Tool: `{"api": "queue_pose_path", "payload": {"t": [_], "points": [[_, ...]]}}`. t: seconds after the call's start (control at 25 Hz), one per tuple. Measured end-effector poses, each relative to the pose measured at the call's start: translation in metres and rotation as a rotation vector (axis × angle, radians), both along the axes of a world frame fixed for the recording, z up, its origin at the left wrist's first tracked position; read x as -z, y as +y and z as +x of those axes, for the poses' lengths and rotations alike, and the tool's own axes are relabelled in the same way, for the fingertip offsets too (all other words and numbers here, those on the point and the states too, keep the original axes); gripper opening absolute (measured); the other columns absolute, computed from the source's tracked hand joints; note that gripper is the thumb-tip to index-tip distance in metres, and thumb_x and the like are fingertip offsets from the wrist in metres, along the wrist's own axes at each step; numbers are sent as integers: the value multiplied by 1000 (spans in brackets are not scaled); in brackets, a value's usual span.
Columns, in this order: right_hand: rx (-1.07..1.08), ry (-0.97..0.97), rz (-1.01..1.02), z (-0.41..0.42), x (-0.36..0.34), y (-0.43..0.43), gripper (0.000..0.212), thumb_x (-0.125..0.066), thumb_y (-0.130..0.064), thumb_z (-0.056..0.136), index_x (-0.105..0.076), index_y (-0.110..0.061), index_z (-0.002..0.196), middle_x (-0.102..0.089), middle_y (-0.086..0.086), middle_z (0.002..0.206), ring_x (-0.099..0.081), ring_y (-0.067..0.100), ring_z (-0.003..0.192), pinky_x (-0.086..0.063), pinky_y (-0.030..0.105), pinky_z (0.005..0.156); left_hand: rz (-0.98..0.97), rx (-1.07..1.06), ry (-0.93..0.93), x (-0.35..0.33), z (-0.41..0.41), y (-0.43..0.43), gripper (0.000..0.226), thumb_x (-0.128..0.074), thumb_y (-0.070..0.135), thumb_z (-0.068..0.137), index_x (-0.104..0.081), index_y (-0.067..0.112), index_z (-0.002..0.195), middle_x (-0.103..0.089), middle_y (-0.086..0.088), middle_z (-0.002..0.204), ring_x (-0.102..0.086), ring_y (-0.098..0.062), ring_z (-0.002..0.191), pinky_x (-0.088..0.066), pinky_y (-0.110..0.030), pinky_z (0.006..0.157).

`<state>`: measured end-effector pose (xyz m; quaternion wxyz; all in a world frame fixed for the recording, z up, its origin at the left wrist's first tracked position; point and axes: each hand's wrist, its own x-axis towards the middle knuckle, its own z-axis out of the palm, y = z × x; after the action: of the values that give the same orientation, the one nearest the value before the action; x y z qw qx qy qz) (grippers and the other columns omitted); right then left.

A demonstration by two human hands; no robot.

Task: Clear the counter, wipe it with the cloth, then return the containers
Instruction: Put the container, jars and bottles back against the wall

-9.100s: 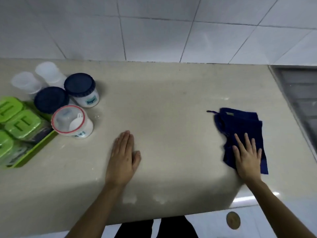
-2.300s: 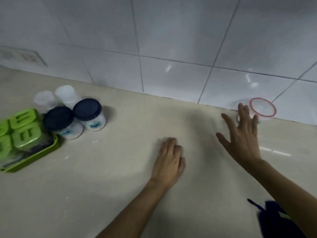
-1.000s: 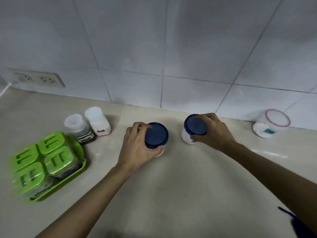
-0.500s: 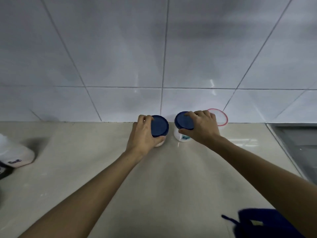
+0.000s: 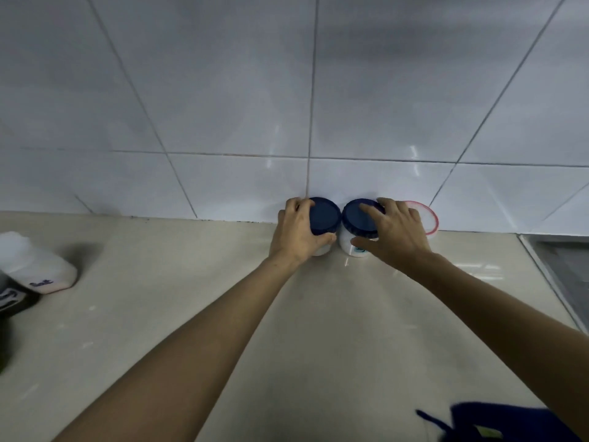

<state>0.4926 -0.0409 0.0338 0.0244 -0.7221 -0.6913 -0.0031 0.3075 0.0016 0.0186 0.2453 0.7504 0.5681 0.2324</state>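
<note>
The person was putting the jars back by the wall. The left hand point(image 5: 298, 232) held one blue-lid jar point(image 5: 324, 218), and the right hand point(image 5: 395, 232) held the other jar point(image 5: 358, 223), just beside it. A red-rim tub point(image 5: 428, 218) stood behind the right hand. The cloth point(image 5: 503, 422) lay near the right elbow. Next, I think, both hands must let go and reach far left for the white bottle point(image 5: 35, 266).

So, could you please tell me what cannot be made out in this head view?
- Red-rimmed container: mostly hidden behind the right hand.
- Blue cloth: cut off by the bottom edge, blurred.
- White bottle: label too blurred to read.
- Dark object: cut off by the left edge.
</note>
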Motion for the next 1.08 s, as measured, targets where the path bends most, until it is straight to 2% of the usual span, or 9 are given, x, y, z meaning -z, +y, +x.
{"api": "queue_pose_path", "payload": {"t": [0.12, 0.24, 0.4, 0.6, 0.76, 0.84, 0.96, 1.08], "points": [[-57, 50, 98, 3, -5, -18, 70, -69, -42, 81, -42, -16, 141, -40, 19, 147, -42, 39, 130, -34, 51, 107, 30, 79, 11, -2, -25, -17, 68, -70, 38, 80, -41, 15, 138, -36, -9, 144, -33, -27, 132, -37, -37, 106], [-154, 43, 242, -25, -3, -35, 57, -74, -25, 78, -54, -7, 129, -49, 23, 137, -47, 42, 123, -39, 54, 101, 96, 118, 77, 0, -89, -45, 46, -61, 29, 88, -49, 13, 130, -45, -6, 134, -40, -23, 125, -43, -32, 100], [-315, 87, 265, -96, 0, -29, 42, -77, -12, 74, -63, -4, 113, -58, 20, 126, -54, 41, 115, -41, 52, 96, 153, 111, 184, -3, -197, -76, 36, -56, 24, 90, -55, 11, 124, -51, -5, 129, -45, -22, 121, -46, -34, 96], [-524, 150, 219, -245, -9, 3, 34, -71, -16, 79, -63, -8, 111, -60, 16, 123, -55, 37, 116, -42, 47, 97, 265, -5, 253, -33, -350, -80, 31, -59, 16, 85, -60, 9, 115, -57, -9, 121, -51, -25, 115, -41, -34, 99], [-661, 209, 95, -372, -21, 27, 43, -62, -27, 84, -55, -13, 124, -56, 8, 127, -50, 28, 121, -36, 39, 102, 329, -207, 306, -49, -444, -72, 35, -63, 16, 79, -60, 9, 114, -57, -11, 119, -51, -32, 111, -41, -40, 95], [-680, 269, 42, -427, -28, 38, 55, -60, -32, 86, -43, -17, 136, -50, 7, 134, -46, 26, 123, -36, 37, 102, 280, -284, 381, -51, -481, -64, 46, -63, 23, 79, -54, 15, 124, -52, -9, 128, -46, -31, 117, -40, -43, 98], [-720, 322, -91, -491, -37, 52, 69, -60, -38, 86, -27, -27, 146, -40, 7, 142, -44, 27, 126, -41, 40, 102, 103, -271, 446, -46, -518, -54, 60, -62, 35, 81, -42, 25, 137, -44, -8, 137, -41, -30, 123, -39, -44, 102], [-743, 231, -174, -520, -37, 60, 62, -59, -37, 89, -32, -30, 144, -40, 8, 141, -49, 29, 121, -43, 39, 95, 27, -221, 393, -41, -525, -49, 56, -61, 38, 85, -40, 25, 135, -54, -10, 126, -51, -30, 114, -44, -40, 95]]}}
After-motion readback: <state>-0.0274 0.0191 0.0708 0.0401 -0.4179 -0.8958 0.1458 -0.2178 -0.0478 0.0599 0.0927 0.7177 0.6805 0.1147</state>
